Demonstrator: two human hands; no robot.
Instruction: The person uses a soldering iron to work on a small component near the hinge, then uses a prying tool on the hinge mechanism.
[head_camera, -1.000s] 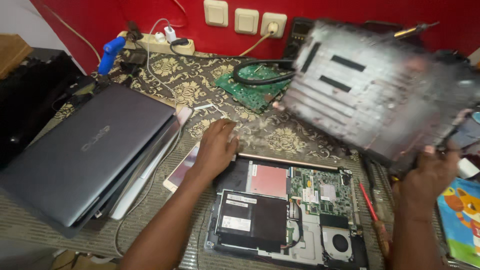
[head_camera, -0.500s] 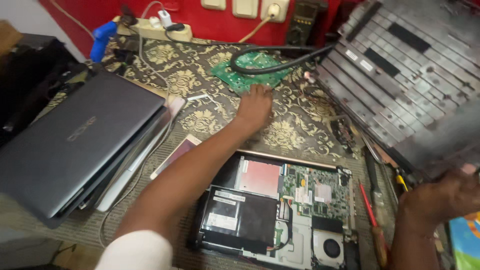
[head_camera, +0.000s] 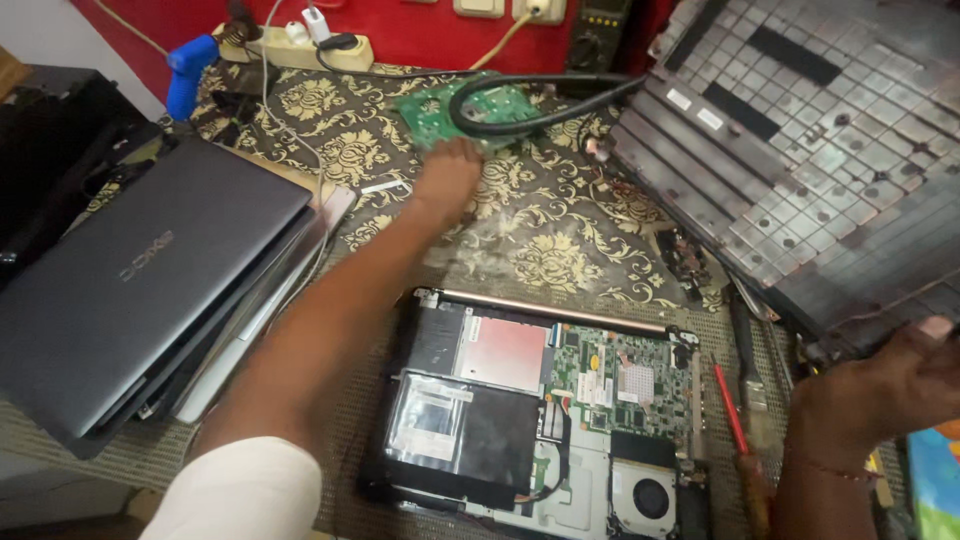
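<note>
Removed laptop cover (head_camera: 800, 160) being held aloft in right hand (head_camera: 880, 390) grip; green circuit board (head_camera: 470, 110) being touched by left hand (head_camera: 447, 180), its grip state hidden.

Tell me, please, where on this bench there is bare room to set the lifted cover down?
The patterned cloth between the opened laptop and the green circuit board is mostly bare. The left is crowded by stacked laptops; the right by a red screwdriver and small parts.

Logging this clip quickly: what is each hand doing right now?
Left hand: reaching to the green circuit board; grip cannot be told.
Right hand: closed on the laptop cover panel.
</note>
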